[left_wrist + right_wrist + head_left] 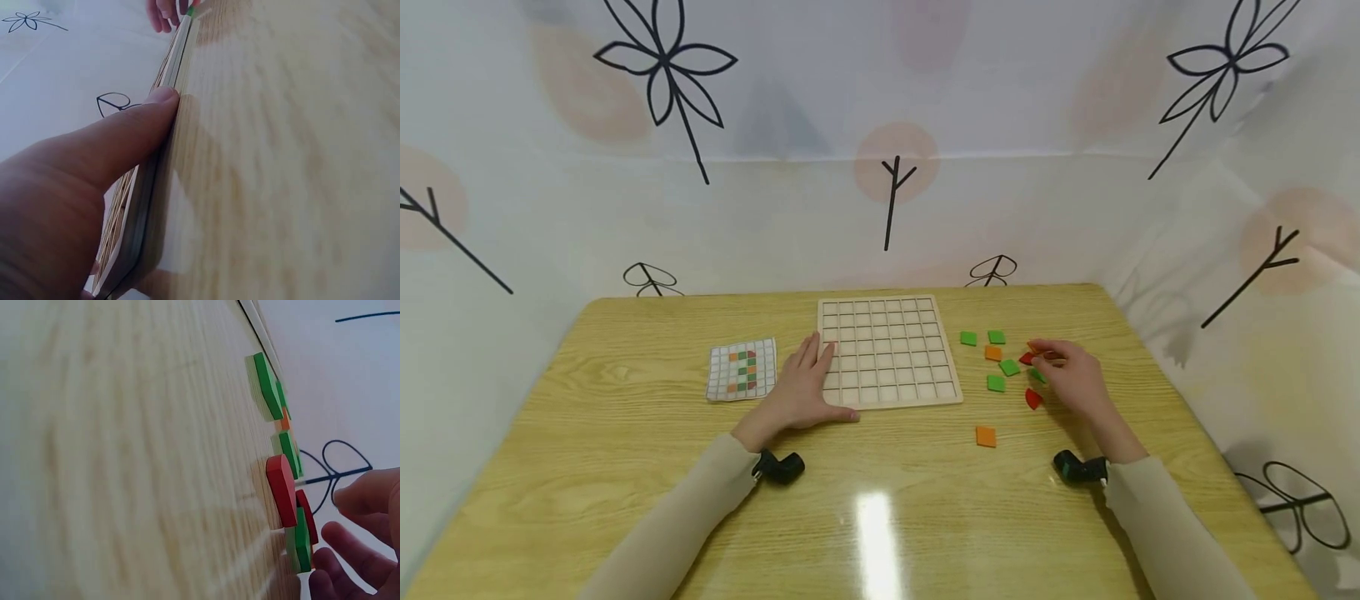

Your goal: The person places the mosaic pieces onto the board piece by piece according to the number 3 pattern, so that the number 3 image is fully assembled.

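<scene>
My left hand [799,388] rests with spread fingers on the left edge of a pale wooden grid board [887,354]. In the left wrist view its thumb [128,134] lies against the board's near edge. My right hand [1075,377] hovers over the right part of a scatter of small tiles, fingers bent and thumb apart from them. Around its fingertips are a red quarter-round tile [1027,359], a green tile [1037,375] and an orange tile [1033,346], partly covered. Another red quarter-round tile [281,490] lies nearer. No tile shows between the fingers in the right wrist view.
A printed grid card [741,371] with coloured cells lies left of the board. Several green square tiles [996,383] and an orange one [992,353] lie right of it. One orange square tile [986,437] sits nearer me. Patterned cloth [775,225] surrounds the wooden table [625,433].
</scene>
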Motion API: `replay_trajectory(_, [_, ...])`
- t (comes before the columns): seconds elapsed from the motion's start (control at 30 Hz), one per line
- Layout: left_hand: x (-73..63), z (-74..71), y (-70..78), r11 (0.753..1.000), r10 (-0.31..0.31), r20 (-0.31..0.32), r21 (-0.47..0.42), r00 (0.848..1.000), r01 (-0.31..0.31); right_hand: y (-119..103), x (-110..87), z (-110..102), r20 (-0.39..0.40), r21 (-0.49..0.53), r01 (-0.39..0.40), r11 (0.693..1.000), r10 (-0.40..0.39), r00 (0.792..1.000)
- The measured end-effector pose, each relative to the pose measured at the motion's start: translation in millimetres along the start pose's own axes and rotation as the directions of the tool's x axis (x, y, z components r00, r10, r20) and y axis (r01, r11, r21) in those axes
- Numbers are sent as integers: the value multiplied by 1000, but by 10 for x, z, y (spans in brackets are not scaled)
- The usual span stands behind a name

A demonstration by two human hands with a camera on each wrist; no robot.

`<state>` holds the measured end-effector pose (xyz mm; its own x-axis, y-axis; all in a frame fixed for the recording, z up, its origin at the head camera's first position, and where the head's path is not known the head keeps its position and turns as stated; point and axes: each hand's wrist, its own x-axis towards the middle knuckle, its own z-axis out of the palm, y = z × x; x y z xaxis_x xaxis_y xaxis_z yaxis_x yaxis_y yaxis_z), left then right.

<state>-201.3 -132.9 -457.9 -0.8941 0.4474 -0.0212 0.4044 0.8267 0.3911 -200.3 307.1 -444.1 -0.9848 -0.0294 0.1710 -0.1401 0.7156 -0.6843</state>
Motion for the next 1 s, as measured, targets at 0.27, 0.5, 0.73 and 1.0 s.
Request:
replay_trajectory(0.27, [25, -8, 44, 999, -30, 8, 31, 1000, 30, 22, 21, 0, 27, -29, -9, 1000, 10, 1000])
replay_trajectory(0.5, [50, 16, 91, 997, -68, 57, 52, 996, 65, 56, 46, 50, 20, -57, -10, 998, 12, 1000])
replay_trajectory(0.73, [72, 11, 113, 996, -77, 79, 42, 994, 74, 51, 47, 52, 24, -81, -19, 997, 21, 999])
replay_trajectory(1.0, [85, 20, 91, 996, -73, 78, 60, 994, 69, 21, 68, 46, 10, -110, -35, 993, 36, 999])
